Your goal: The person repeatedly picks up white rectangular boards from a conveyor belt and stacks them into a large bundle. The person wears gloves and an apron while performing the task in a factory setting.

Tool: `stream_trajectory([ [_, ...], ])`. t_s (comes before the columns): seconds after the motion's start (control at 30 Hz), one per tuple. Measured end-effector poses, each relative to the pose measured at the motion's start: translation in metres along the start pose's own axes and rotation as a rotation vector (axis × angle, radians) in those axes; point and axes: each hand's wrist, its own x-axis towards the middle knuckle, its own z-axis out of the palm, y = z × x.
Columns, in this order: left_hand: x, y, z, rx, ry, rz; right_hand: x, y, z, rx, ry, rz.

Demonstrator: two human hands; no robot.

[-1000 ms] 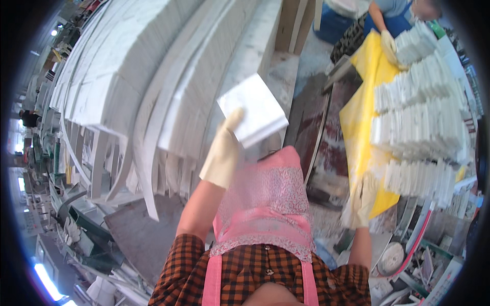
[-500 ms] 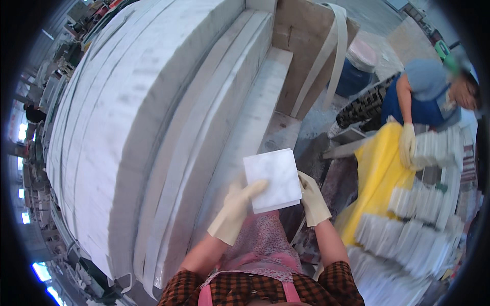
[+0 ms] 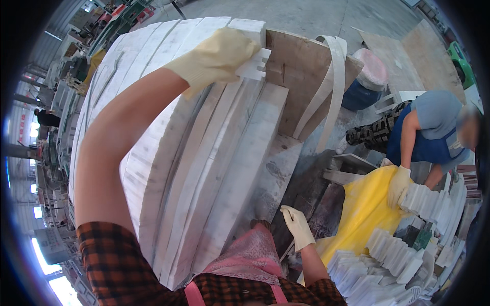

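Overhead, left hand (image 3: 214, 56) clamped on a white tile (image 3: 251, 48) atop stacked slabs (image 3: 204, 168); right hand (image 3: 298, 227) loosely open, empty.

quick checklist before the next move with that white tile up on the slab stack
1. Left hand grip on the white tile: ok, gloved fingers wrapped over it at the far top of the stack.
2. Tile seated flat on the stacked white slabs: cannot tell, the glove hides its underside.
3. Right hand free: ok, it holds nothing, low beside the stack.
4. Slabs lying even: ok, long edges run parallel, none sticking out.
5. Co-worker apart: ok, bent over the tile rows on the yellow sheet, off to the right.
6. White strap away from the tile: ok, it hangs over the wooden board, not touching.
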Motion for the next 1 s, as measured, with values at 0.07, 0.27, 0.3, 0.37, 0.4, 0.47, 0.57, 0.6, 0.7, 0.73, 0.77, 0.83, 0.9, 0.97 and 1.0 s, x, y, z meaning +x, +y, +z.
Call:
stream_trajectory([
  [0.07, 0.017, -0.014, 0.011, 0.007, 0.044, -0.002, -0.004, 0.004, -0.003, 0.054, 0.011, 0.009],
  [0.27, 0.046, -0.042, 0.038, -0.018, 0.036, 0.025, -0.013, 0.004, -0.013, 0.105, 0.038, 0.167],
  [0.3, 0.048, -0.046, 0.04, -0.028, 0.034, 0.024, -0.013, 0.003, -0.014, 0.127, 0.042, 0.212],
  [0.37, 0.053, -0.05, 0.043, -0.048, 0.034, -0.001, -0.011, 0.001, -0.015, 0.089, 0.03, 0.168],
  [0.4, 0.056, -0.052, 0.045, -0.056, 0.043, -0.006, -0.009, 0.0, -0.015, 0.102, 0.039, 0.15],
  [0.47, 0.061, -0.054, 0.047, -0.101, -0.04, -0.036, -0.006, -0.003, -0.014, 0.155, 0.022, 0.202],
  [0.57, 0.064, -0.056, 0.051, -0.188, -0.011, -0.101, -0.001, -0.004, -0.012, 0.155, 0.019, 0.19],
  [0.6, 0.064, -0.057, 0.053, -0.22, -0.018, -0.128, 0.001, -0.004, -0.011, 0.156, 0.017, 0.19],
  [0.7, 0.07, -0.063, 0.057, -0.146, 0.013, -0.153, 0.009, -0.001, -0.011, 0.17, -0.005, 0.169],
  [0.73, 0.071, -0.065, 0.06, -0.117, 0.035, -0.167, 0.013, -0.001, -0.012, 0.177, 0.002, 0.153],
  [0.77, 0.071, -0.066, 0.065, -0.096, 0.063, -0.168, 0.021, -0.003, -0.013, 0.187, 0.012, 0.136],
  [0.83, 0.066, -0.067, 0.076, -0.008, 0.11, -0.181, 0.042, -0.013, -0.016, 0.262, 0.016, 0.124],
  [0.9, 0.051, -0.062, 0.091, 0.119, 0.139, -0.19, 0.079, -0.035, -0.028, 0.229, 0.029, -0.05],
  [0.97, 0.027, -0.061, 0.103, -0.159, 0.305, -0.321, 0.13, -0.07, -0.033, 0.426, 0.092, -0.078],
  [1.0, 0.009, -0.061, 0.109, -0.284, 0.336, -0.384, 0.16, -0.093, -0.033, 0.574, 0.113, -0.099],
])
